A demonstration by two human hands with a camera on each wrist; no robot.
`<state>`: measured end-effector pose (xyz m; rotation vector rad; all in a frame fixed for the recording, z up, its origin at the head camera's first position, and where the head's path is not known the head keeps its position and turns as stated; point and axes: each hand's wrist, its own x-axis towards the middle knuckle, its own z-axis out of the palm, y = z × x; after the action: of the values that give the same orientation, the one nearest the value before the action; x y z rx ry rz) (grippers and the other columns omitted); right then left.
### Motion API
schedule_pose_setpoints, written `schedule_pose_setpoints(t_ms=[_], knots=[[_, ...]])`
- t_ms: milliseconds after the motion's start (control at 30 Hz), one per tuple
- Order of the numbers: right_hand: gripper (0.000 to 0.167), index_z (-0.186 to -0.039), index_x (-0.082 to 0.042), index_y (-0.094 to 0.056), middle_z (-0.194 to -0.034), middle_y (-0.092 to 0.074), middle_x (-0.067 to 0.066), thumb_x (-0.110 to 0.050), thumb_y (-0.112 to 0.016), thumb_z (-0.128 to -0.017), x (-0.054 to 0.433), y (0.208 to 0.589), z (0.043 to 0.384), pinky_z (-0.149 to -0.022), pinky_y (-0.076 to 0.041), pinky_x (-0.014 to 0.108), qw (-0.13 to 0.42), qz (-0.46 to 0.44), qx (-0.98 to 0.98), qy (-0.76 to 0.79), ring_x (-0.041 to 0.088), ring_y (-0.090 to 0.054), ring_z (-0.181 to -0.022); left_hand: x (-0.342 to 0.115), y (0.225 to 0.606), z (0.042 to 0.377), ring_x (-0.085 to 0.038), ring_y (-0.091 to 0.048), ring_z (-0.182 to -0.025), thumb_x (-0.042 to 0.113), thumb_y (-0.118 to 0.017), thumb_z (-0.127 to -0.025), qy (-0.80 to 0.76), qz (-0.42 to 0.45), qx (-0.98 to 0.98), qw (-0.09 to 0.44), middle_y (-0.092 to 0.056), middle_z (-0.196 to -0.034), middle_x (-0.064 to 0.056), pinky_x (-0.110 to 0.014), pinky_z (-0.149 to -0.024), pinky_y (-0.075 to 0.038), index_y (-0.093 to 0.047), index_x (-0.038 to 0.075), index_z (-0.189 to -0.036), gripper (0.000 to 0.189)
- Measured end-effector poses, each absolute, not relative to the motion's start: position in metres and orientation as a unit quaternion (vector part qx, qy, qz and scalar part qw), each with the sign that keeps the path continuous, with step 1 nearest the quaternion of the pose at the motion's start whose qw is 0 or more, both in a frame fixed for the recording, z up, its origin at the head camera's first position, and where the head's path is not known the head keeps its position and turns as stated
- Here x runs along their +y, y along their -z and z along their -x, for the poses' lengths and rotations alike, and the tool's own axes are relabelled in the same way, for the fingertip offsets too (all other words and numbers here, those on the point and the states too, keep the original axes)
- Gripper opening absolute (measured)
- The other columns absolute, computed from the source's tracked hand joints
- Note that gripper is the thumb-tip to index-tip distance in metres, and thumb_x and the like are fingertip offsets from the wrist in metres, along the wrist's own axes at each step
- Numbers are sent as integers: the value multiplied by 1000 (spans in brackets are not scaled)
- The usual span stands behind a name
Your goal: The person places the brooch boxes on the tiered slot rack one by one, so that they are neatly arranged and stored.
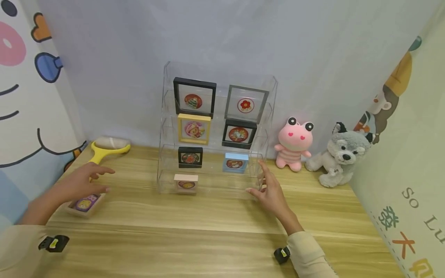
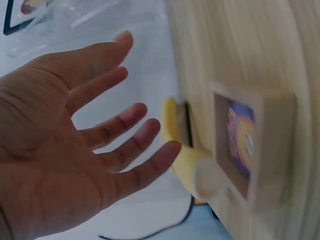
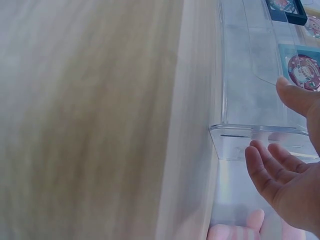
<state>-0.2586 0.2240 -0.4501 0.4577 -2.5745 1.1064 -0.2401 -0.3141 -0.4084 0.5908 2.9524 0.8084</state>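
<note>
A clear tiered display stand [image 1: 215, 184] holds several small framed badges, among them a yellow frame [image 1: 194, 129], a light-blue frame [image 1: 235, 163] and a pale pink frame [image 1: 185, 184] on the lowest tier. At its lower right corner is my right hand [image 1: 272, 193], thumb by the front and loosely bent fingers by the side; in the right wrist view the fingers do not close round it. My left hand [image 1: 78, 181] hovers at the left, fingers spread and holding nothing. Partly hidden below it lies a light wooden frame [image 2: 275, 145] with a purple and yellow picture.
Behind the left hand lies a yellow-handled lint roller [image 1: 110, 143]. To the right of the stand sit a pink frog plush [image 1: 293, 144] and a grey dog plush [image 1: 344, 154]. A pale curtain [image 1: 219, 34] hangs behind the wooden table [image 1: 194, 247].
</note>
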Motion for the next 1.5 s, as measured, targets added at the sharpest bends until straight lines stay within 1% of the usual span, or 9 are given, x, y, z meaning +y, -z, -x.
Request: schedule_pose_setpoints(t_ms=[167, 267, 400, 600, 833, 1067, 1233, 1400, 1500], knots=[[94, -154, -13, -31, -100, -55, 19, -6, -85, -77, 224, 448, 258, -65, -57, 31, 155, -161, -896, -383, 39, -68, -87, -334, 415, 235, -42, -61, -94, 16, -84, -79, -210, -178, 960, 56, -57, -114, -38, -42, -71, -51, -61, -12, -123, 57], [95, -155, -14, -31, -100, -55, 18, -6, -85, -77, 224, 448, 257, -65, -57, 30, 157, -161, -896, -383, 38, -67, -86, -340, 419, 233, -37, -59, -94, 20, -86, -75, -170, -176, 967, 75, -59, -114, -35, -37, -71, -47, -61, -10, -125, 64], [95, -154, -14, -31, -101, -55, 19, -6, -85, -77, 223, 449, 257, -65, -57, 29, 154, -161, -894, -388, 38, -67, -86, -348, 425, 234, -41, -59, -99, 21, -88, -69, -136, -167, 971, 105, -58, -117, -38, -45, -76, -49, -58, -9, -130, 74], [95, -154, -13, -31, -100, -55, 19, -6, -86, -77, 221, 453, 257, -65, -57, 30, 154, -159, -895, -388, 36, -67, -86, -350, 425, 235, -43, -54, -98, 24, -90, -69, -137, -124, 968, 171, -51, -116, -40, -53, -79, -48, -52, -9, -134, 82], [95, -154, -11, -31, -99, -55, 20, -5, -86, -77, 221, 451, 257, -65, -57, 31, 158, -162, -894, -387, 39, -67, -86, -355, 430, 233, -43, -51, -97, 24, -91, -68, -153, -128, 968, 150, -48, -113, -40, -56, -80, -47, -54, -10, -131, 81], [96, -155, -15, -31, -101, -55, 18, -6, -86, -77, 223, 450, 258, -65, -57, 30, 159, -159, -895, -386, 37, -66, -86, -356, 431, 236, -51, -52, -104, 24, -89, -72, -162, -140, 964, 156, -49, -122, -46, -61, -85, -46, -55, -10, -130, 76], [95, -154, -13, -31, -101, -55, 19, -6, -86, -77, 223, 449, 258, -65, -57, 32, 157, -157, -895, -386, 37, -67, -86, -357, 432, 236, -43, -53, -98, 23, -87, -75, -170, -148, 960, 164, -52, -118, -42, -53, -81, -46, -54, -10, -130, 72], [95, -154, -13, -31, -102, -55, 19, -6, -86, -77, 223, 449, 258, -66, -57, 31, 151, -152, -896, -389, 37, -66, -86, -359, 432, 236, -37, -53, -94, 20, -87, -74, -180, -151, 959, 160, -55, -111, -35, -42, -76, -43, -55, -7, -127, 68], [95, -154, -14, -31, -102, -55, 20, -6, -86, -77, 223, 450, 258, -66, -57, 31, 151, -152, -895, -391, 38, -66, -87, -360, 433, 237, -37, -52, -95, 21, -87, -73, -181, -148, 959, 161, -55, -110, -32, -40, -75, -41, -55, -3, -126, 67]])
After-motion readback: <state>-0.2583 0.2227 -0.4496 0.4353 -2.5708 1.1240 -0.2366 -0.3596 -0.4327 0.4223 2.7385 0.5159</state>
